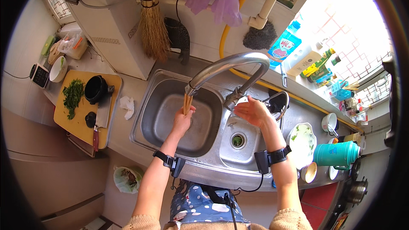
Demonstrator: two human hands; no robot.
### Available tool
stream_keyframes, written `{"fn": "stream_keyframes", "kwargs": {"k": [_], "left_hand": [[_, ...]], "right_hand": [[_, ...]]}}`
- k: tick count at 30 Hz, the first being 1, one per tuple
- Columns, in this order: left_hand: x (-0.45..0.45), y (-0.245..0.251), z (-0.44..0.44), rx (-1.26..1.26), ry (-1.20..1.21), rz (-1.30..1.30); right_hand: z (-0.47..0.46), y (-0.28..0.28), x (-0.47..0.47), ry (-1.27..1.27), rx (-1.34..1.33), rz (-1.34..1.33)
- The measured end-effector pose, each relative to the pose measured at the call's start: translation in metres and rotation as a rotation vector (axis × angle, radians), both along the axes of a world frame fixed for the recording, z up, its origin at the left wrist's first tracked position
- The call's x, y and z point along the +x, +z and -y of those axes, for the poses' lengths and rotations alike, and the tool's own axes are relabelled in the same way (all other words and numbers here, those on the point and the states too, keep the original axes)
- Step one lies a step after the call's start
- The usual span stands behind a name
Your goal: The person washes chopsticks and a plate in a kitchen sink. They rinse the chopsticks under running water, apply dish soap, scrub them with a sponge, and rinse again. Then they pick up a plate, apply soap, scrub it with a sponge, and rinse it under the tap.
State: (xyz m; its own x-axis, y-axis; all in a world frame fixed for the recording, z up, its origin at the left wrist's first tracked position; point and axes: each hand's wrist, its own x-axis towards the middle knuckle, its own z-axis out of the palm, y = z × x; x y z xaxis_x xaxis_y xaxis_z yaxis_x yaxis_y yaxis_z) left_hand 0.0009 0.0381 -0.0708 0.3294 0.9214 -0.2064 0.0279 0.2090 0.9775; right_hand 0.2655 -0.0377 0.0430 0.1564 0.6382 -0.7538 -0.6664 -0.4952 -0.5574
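Note:
My left hand [182,121] grips a small bundle of wooden chopsticks [187,102] over the large steel sink basin [159,118]. Their upper ends are right at the spout of the curved metal faucet [230,62]. Whether water is running is hard to tell. Beside the faucet's base [234,97], my right hand [254,111] is spread with nothing in it, fingers pointing towards the base. Under that hand is the smaller basin [227,158], where green scraps [237,140] lie in the drain.
To the left, a yellow cutting board [75,127] holds chopped greens [73,95], a black pot [96,89] and a cleaver [103,113]. On the right are a white scalloped dish [302,145] and a teal thermos [337,154]. Bottles [286,46] line the windowsill. A lined bin [127,179] stands below.

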Motion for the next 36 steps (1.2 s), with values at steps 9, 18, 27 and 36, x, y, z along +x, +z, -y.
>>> {"fn": "stream_keyframes", "kwargs": {"k": [9, 18, 27, 36], "left_hand": [[-0.002, -0.002, -0.003, 0.001, -0.016, -0.021], [-0.007, 0.002, -0.002, -0.004, -0.048, -0.022], [-0.001, 0.048, 0.004, -0.058, -0.565, -0.109], [0.113, 0.114, 0.049, -0.186, -1.338, -0.127]], "right_hand": [[0.018, -0.023, -0.002, 0.276, 0.116, 0.715], [0.040, -0.037, -0.008, 0.551, -0.098, 1.641], [0.049, 0.005, -0.024, 0.665, 0.414, 1.390], [0.069, 0.081, -0.001, 0.829, 0.571, 0.867]]}}
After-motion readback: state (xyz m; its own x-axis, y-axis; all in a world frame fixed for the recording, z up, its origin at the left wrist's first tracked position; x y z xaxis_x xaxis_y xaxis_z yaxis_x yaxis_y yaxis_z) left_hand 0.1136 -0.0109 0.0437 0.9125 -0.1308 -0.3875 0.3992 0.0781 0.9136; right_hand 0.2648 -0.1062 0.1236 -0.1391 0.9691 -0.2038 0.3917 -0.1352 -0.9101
